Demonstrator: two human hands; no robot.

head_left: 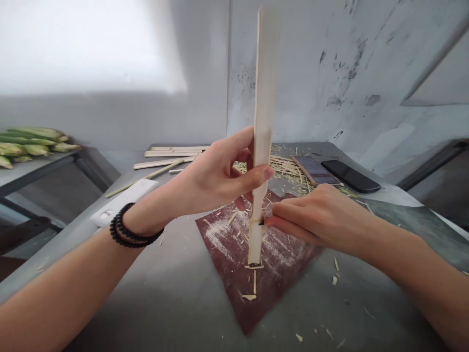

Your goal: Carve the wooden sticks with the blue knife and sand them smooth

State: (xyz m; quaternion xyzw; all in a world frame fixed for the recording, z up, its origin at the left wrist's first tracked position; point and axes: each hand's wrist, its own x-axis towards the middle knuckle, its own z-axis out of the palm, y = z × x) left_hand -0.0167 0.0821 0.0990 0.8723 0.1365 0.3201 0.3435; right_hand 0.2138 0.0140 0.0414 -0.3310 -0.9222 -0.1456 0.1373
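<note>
A long pale wood strip [264,98] stands straight up in the middle of the frame; its bottom end rests on a dark red mat [289,259] that lies on the grey table [164,298]. The left hand [216,178] is wrapped around the strip about halfway up, with the thumb in front and the fingers behind; it holds on tight. A black bead bracelet [126,230] sits on that wrist. The right hand [311,215] is lower down, right of the middle; its fingers pinch a small dark thing [261,223] that touches the strip's right edge; most of that thing is hidden. White dust and little chips lie on the mat near the strip's foot. Two phones [315,169] lie side by side behind the right hand; a heap of thin shavings [284,166] is just beside them. Flat sticks [172,154] lie at the back of the table; green stalks [32,142] sit at the left edge of the frame on another table.
</note>
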